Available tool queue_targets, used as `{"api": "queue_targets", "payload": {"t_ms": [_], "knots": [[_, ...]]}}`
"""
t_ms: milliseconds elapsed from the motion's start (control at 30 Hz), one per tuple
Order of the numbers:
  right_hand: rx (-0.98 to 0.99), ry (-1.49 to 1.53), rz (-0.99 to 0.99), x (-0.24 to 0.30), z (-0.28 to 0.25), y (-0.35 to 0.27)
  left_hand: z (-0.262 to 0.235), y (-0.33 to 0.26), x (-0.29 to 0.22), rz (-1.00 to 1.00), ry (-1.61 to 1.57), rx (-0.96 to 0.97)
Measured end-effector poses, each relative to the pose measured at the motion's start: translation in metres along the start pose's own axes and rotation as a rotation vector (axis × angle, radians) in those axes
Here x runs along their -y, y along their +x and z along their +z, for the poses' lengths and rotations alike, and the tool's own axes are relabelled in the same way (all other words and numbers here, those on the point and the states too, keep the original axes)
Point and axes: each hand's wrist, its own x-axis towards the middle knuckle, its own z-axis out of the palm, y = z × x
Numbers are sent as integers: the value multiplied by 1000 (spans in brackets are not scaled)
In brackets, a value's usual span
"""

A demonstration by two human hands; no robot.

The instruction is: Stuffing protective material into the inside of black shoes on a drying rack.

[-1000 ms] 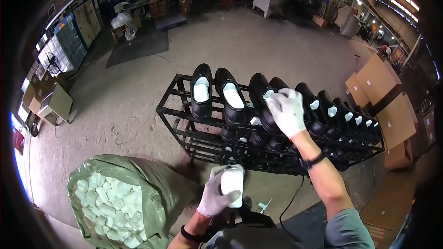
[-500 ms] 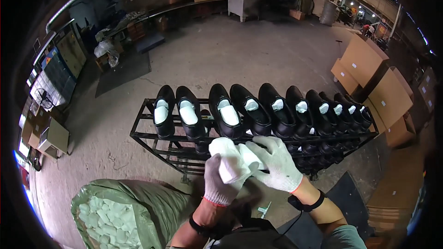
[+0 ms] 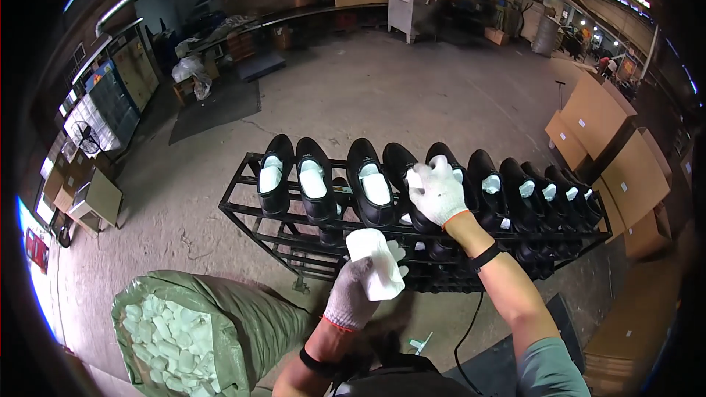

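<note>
My left hand (image 3: pixel 356 290), in a white knit glove, grips white shoe stuffing (image 3: pixel 376 265) in front of the rack. My right hand (image 3: pixel 439 190), also gloved, reaches over a black shoe (image 3: pixel 398 158) in the top row. Its bent fingers are at the shoe's opening, around a white piece of stuffing (image 3: pixel 414 177) that they partly cover. Left of it, black shoes (image 3: pixel 361 153) hold larger white stuffing (image 3: pixel 376 189) that fills their openings. The shoes (image 3: pixel 482 165) on the right show smaller white wads (image 3: pixel 491 184) inside.
The shoes stand on a black metal rack (image 3: pixel 250 209) with more shoes on lower tiers. A green sack (image 3: pixel 250 316) of white stuffing pieces stands at lower left. Cardboard boxes (image 3: pixel 625 176) line the right side. A black cable (image 3: pixel 467 331) hangs by my right arm.
My right hand has moved from beside my left hand, up and forward to a shoe on the rack. My left hand still holds white stuffing. The view has shifted slightly.
</note>
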Motion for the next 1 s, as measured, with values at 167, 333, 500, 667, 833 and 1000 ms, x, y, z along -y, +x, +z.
{"api": "queue_targets", "payload": {"t_ms": [167, 333, 500, 667, 833, 1000], "knots": [[33, -107, -80, -2, 23, 7, -13, -5, 2, 14, 103, -90], [3, 39, -105, -17, 36, 4, -7, 5, 11, 1, 170, -62], [62, -114, -134, -15, 13, -6, 12, 11, 21, 12, 287, -69], [107, 1020, 21, 11, -61, -95, 8, 26, 36, 149, 667, -91], [191, 385, -198, 4, -108, -142, 19, 84, 94, 956, 1784, 57], [-47, 587, -168, -47, -102, -145, 77, 100, 120, 469, 956, 83]]}}
